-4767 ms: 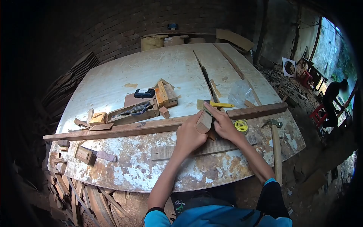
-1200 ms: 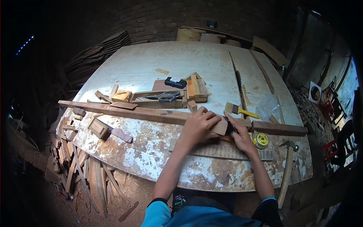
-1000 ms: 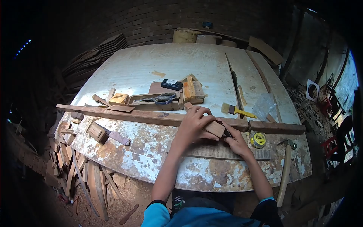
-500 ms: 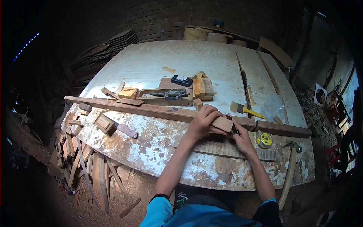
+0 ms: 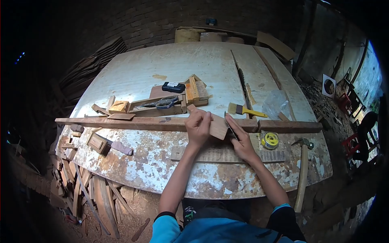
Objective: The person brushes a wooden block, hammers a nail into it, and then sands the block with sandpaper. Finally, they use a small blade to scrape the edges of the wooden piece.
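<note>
My left hand is closed around a small wooden block, holding it tilted above the workbench. Its broad pale face is turned up toward me. On the block's right side, my right hand grips a thin dark flat piece seen nearly edge-on. That piece lies close against the block's edge; its kind cannot be made out. Behind my hands runs a long wooden beam. Under them lies a flat board with a row of dark marks.
A paintbrush, tape measure and hammer lie to the right; the hammer handle overhangs the front edge. Scissors rest in a wooden tray. A wooden plane is at left, above offcuts on the floor.
The block has turned, so its broad face shows instead of its narrow end. My right hand has opened its angle beside it. The whole view has shifted, moving the bench leftward.
</note>
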{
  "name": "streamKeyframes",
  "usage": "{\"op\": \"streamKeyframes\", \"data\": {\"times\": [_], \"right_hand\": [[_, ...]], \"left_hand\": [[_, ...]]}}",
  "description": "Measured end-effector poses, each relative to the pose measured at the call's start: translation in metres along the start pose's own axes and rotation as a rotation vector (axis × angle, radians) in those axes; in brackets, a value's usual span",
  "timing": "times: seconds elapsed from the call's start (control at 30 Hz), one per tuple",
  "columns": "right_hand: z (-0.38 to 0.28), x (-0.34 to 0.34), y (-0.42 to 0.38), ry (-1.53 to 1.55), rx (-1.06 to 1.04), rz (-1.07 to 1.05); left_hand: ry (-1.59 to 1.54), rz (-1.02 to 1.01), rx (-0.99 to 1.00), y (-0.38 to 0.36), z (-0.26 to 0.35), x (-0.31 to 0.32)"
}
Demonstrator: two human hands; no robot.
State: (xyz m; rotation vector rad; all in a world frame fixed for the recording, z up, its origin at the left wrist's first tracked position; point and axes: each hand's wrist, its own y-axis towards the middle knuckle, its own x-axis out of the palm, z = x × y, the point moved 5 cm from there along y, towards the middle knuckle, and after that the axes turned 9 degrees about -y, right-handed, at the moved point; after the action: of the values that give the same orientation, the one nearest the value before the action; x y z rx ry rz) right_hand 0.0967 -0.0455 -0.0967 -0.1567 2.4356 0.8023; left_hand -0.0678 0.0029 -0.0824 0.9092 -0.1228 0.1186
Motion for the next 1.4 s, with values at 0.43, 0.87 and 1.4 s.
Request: {"op": "streamKeyframes", "data": {"times": [0.43, 0.87, 1.4], "right_hand": [[-0.023, 0.002, 0.000, -0.068, -0.142, 0.002], [0.004, -0.001, 0.006, -0.005, 0.054, -0.069], [0.000, -0.004, -0.001, 0.043, 0.008, -0.027]], "left_hand": [[0.090, 0.060, 0.037, -0.001, 0.006, 0.006], [0.118, 0.040, 0.067, 0.004, 0.007, 0.011], [0.186, -0.018, 0.102, -0.007, 0.018, 0.022]]}}
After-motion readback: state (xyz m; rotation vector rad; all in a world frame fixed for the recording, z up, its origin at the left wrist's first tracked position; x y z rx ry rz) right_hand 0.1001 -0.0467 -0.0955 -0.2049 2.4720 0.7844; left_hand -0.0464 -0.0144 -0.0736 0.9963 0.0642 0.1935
